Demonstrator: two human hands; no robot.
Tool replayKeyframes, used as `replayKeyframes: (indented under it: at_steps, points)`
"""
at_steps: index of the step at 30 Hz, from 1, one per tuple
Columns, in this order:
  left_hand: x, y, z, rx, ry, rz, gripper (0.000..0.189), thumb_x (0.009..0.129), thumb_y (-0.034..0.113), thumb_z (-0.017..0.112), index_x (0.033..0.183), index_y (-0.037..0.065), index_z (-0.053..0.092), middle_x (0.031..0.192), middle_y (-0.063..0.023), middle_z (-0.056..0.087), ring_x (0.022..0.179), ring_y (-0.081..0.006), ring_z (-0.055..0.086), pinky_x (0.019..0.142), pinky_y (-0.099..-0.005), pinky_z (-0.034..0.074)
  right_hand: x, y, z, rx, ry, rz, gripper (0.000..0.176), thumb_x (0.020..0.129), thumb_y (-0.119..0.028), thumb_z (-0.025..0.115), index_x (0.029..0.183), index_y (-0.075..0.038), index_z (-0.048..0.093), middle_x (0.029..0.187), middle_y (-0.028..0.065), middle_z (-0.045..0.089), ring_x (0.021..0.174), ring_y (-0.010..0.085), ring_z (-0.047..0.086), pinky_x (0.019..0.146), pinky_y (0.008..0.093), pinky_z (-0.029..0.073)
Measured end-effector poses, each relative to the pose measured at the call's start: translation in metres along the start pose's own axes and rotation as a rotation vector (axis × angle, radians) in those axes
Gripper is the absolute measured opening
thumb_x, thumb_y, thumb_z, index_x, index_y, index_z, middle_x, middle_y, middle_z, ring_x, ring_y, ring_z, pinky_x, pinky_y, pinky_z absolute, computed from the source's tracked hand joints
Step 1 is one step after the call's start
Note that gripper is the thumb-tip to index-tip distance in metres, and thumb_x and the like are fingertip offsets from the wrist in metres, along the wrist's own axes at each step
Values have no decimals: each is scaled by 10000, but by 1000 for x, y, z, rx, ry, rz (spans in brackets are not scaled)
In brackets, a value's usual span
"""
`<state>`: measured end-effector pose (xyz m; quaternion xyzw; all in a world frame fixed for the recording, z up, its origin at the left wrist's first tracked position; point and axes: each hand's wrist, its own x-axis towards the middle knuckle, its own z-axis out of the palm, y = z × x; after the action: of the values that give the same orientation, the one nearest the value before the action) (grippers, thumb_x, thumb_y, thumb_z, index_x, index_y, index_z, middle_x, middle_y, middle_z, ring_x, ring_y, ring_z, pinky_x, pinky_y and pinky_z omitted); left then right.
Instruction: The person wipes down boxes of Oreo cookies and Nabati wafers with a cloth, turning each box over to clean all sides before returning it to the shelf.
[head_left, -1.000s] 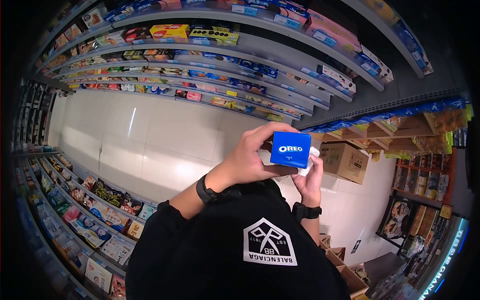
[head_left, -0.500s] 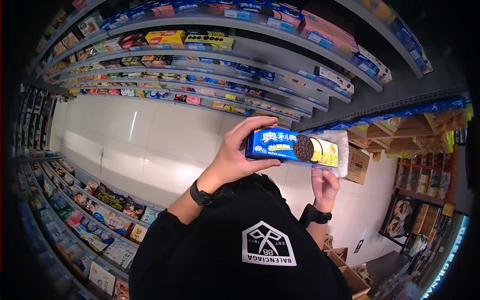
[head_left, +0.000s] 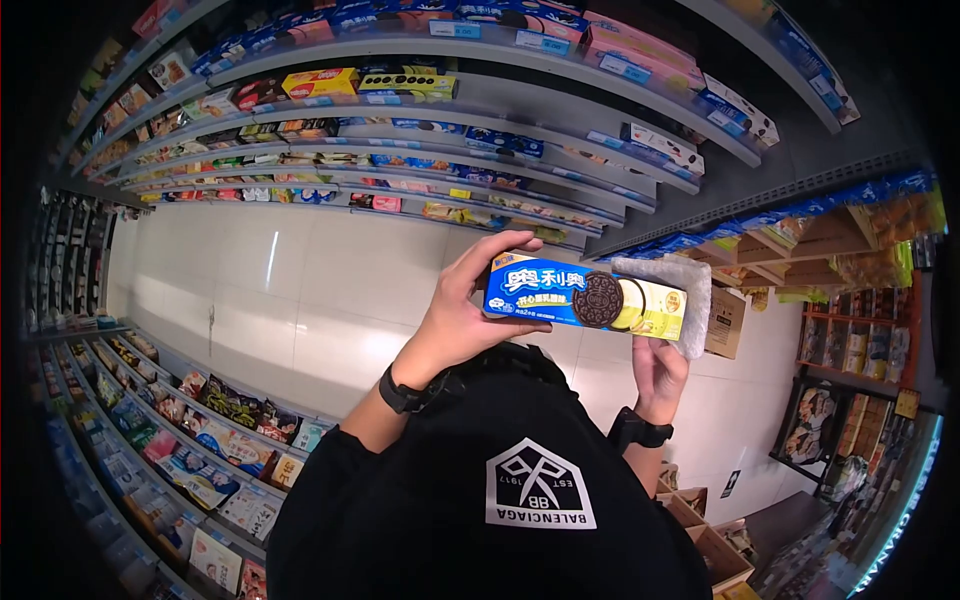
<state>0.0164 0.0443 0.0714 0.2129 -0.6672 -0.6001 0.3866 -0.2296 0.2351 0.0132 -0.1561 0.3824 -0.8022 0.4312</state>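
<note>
My left hand [head_left: 460,310] grips the left end of a blue and yellow Oreo cookie box [head_left: 535,298], fingers over its top edge and thumb along the lower edge. The box is held lengthwise, its printed front with a cookie picture facing me. A pale grey, fuzzy cloth [head_left: 696,300] shows behind and beyond the box's right end. My right hand [head_left: 660,370] is closed at the cloth's lower edge, just below the box's right end. Part of its fingers is hidden behind the box and cloth.
Shelves with boxed cookies [head_left: 410,82] rise ahead. Another shelf of packaged snacks [head_left: 220,440] runs at lower left. Wooden bins of bagged goods [head_left: 850,235] and a cardboard carton [head_left: 722,322] are at right. A pale tiled floor [head_left: 330,250] lies between.
The box has tilted slightly, showing more of its top-left corner. The cloth and my right hand have shifted a little to the right, and more cloth shows past the box.
</note>
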Motion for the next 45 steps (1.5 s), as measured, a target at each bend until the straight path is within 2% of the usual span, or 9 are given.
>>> replayKeyframes:
  at_steps: [10, 14, 17, 21, 28, 32, 38, 41, 45]
  points:
    - [-3, -10, 7, 66, -36, 83, 780, 635, 99, 960, 1306, 86, 562, 1301, -111, 619, 1219, -240, 618, 989, -353, 549, -11, -8, 8, -42, 46, -18, 784, 818, -52, 720, 1520, -46, 370, 1471, 136, 515, 1381, 306, 489, 1187, 516, 354]
    - [-5, -12, 11, 136, -81, 133, 858, 647, 76, 951, 1379, 80, 503, 1384, -132, 560, 1266, -241, 578, 1020, -358, 534, -15, -13, 17, -94, 81, -40, 791, 820, -42, 714, 1526, -45, 358, 1463, 149, 515, 1369, 307, 500, 1185, 502, 362]
    - [-5, -2, 19, -276, -44, -76, 1018, 692, 23, 914, 1514, 48, 314, 1472, -155, 462, 1280, -223, 551, 1070, -365, 503, -16, -17, 26, -128, 59, -116, 802, 801, -18, 713, 1521, -38, 361, 1458, 154, 511, 1370, 311, 495, 1183, 490, 365]
    - [-4, -8, 21, -282, -113, -263, 978, 714, 17, 902, 1507, 51, 331, 1393, -136, 534, 1243, -206, 581, 1062, -345, 503, -17, -30, 32, -103, -44, -138, 837, 714, 94, 729, 1478, -103, 448, 1518, 131, 451, 1409, 300, 435, 1209, 468, 307]
    - [-8, -6, 17, -370, -150, -257, 853, 697, 5, 911, 1392, 70, 422, 1331, -115, 569, 1203, -195, 616, 1025, -346, 541, -24, -28, 8, -38, -36, -170, 743, 717, 151, 694, 1378, -173, 596, 1553, 109, 452, 1457, 316, 393, 1223, 479, 282]
    - [-12, -9, 17, -348, -130, -229, 840, 694, -10, 908, 1372, 80, 421, 1328, -111, 568, 1178, -199, 632, 1008, -348, 557, -21, -24, 17, -5, -49, -166, 650, 807, 28, 703, 1424, -80, 530, 1507, 133, 489, 1405, 303, 451, 1208, 472, 302]
    - [-10, -16, 12, -274, -18, -228, 726, 845, 85, 819, 1421, 99, 377, 1283, -99, 555, 1108, -189, 649, 917, -341, 589, -28, -16, 6, 115, 5, -79, 509, 980, -114, 564, 1471, -25, 467, 1424, 143, 573, 1361, 276, 515, 1182, 465, 358]
    - [-9, -24, 13, -595, 81, -462, 511, 1000, 260, 658, 1422, 129, 402, 1222, -97, 599, 1073, -196, 668, 850, -375, 612, -34, -19, 34, 136, -94, -73, 532, 998, -119, 553, 1507, -48, 415, 1479, 147, 520, 1365, 297, 512, 1158, 475, 389]
    - [-10, -49, 6, -917, -14, -646, 365, 1065, 290, 542, 1383, 121, 483, 1239, -92, 647, 1066, -214, 693, 846, -397, 628, -35, -14, 37, 196, -225, -18, 558, 1011, -128, 543, 1540, -88, 370, 1525, 144, 463, 1369, 314, 500, 1068, 500, 468]
